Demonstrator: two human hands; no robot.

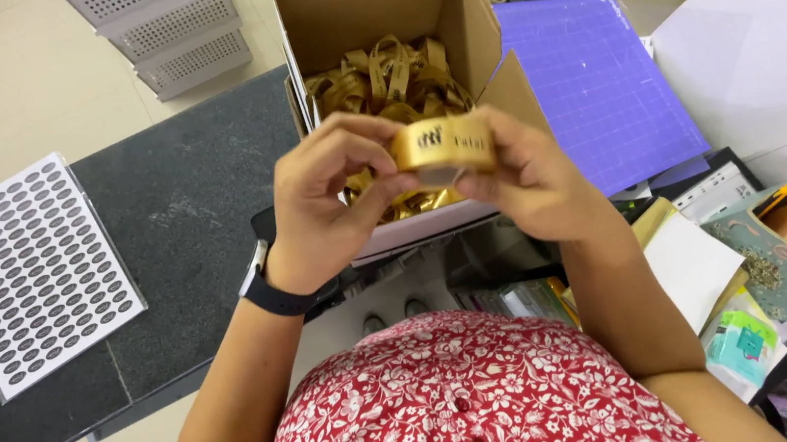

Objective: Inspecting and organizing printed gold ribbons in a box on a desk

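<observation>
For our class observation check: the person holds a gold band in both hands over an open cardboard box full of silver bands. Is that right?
Not quite. The head view shows the bands in the cardboard box are gold, like the gold band held between the left hand and right hand. The rest stands.

One cardboard box [360, 17], one sticker sheet [28, 267], one purple mat [595, 80], and two hands appeared mid-frame: left hand [318, 205], right hand [532, 180].

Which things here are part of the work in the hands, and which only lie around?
In use:
left hand
right hand
gold band, held by both
cardboard box of gold bands

Lying about:
sticker sheet
purple cutting mat
white baskets
</observation>
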